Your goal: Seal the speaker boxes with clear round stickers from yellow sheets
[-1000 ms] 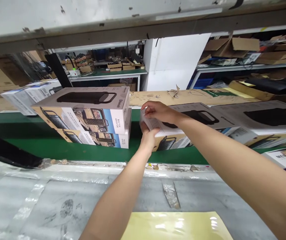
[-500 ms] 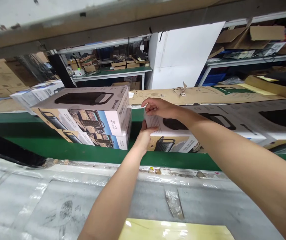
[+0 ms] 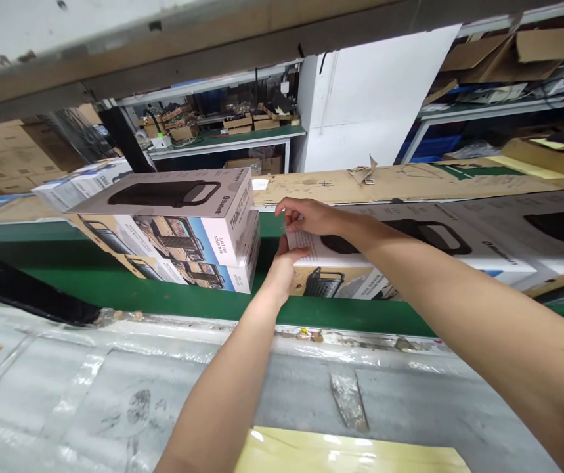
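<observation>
Grasping a box by its end, the left hand reached forward; the right hand curled above, its grip unclear.

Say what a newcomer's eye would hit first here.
Probably the two bare arms reaching in from below, with the left hand and right hand at the near-left end of a printed box on the green surface. Next, the two stacked boxes to their left, with a dark handled speaker pictured on top. Then the shiny yellow sheet at the bottom edge.
</observation>
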`<state>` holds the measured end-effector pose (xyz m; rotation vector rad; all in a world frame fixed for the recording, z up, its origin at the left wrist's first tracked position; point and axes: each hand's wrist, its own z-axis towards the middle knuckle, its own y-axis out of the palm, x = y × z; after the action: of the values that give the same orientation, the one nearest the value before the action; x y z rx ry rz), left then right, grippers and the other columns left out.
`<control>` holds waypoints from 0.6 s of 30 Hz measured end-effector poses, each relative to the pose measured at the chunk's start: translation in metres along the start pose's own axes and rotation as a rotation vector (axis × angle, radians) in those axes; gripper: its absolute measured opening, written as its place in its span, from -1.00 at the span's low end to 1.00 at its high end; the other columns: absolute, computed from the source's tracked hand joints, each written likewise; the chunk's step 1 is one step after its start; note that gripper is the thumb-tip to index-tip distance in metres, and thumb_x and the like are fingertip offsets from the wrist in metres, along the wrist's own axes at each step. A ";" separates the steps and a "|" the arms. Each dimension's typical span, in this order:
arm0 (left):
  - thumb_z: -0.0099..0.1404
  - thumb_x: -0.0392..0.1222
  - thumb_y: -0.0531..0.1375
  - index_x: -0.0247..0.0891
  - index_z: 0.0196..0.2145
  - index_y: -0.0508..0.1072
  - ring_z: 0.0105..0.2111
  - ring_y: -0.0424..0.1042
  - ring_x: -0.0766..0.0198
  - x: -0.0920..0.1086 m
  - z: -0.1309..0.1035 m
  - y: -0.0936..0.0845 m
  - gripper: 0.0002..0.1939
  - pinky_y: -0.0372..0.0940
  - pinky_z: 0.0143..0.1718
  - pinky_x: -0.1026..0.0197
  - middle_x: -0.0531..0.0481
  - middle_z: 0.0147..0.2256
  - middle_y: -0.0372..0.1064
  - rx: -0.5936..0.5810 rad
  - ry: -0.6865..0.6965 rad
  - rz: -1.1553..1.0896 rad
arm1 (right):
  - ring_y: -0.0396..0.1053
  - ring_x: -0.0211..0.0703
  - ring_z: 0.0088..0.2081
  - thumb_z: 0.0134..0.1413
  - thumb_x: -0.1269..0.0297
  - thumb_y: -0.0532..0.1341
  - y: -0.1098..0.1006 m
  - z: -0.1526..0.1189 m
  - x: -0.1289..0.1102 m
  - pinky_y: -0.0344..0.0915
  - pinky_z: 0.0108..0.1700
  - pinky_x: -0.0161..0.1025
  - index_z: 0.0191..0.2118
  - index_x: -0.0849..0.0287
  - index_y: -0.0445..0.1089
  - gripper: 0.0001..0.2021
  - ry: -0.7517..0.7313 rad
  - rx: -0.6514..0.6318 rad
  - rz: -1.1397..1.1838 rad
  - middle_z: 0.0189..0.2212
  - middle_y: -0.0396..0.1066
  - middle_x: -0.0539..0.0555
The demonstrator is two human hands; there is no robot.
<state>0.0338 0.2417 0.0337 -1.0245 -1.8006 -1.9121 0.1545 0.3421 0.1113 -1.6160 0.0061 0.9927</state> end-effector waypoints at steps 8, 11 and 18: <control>-0.02 -0.27 0.31 -0.22 0.09 0.46 -0.33 0.50 0.17 0.006 -0.005 -0.002 -0.36 0.30 -0.25 0.21 0.04 -0.31 0.53 0.065 -0.045 -0.003 | 0.43 -0.09 -0.29 -0.07 0.48 0.28 0.006 -0.003 0.005 0.41 -0.19 -0.16 -0.12 0.14 0.45 -0.68 0.110 0.240 -0.181 -0.24 0.50 0.08; -0.03 -0.26 0.31 -0.22 0.05 0.47 -0.32 0.49 0.18 0.008 -0.006 -0.005 -0.39 0.30 -0.24 0.21 0.04 -0.29 0.53 0.086 -0.063 0.008 | 0.48 -0.02 -0.18 0.02 0.53 0.17 0.005 -0.014 0.004 0.45 -0.06 -0.07 -0.14 0.19 0.50 -0.71 0.102 0.294 -0.214 -0.18 0.53 0.16; -0.04 -0.24 0.30 -0.22 0.02 0.47 -0.20 0.51 0.13 0.008 -0.004 -0.012 -0.42 0.30 -0.13 0.18 0.02 -0.22 0.55 0.049 -0.022 0.003 | 0.43 0.06 0.16 0.09 0.64 0.06 0.008 -0.033 -0.007 0.32 0.26 0.02 0.10 0.20 0.54 -0.47 -0.332 -0.018 -0.538 0.11 0.52 0.19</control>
<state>0.0188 0.2418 0.0308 -1.0355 -1.8469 -1.8526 0.1657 0.3093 0.1071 -1.3440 -0.6321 0.8209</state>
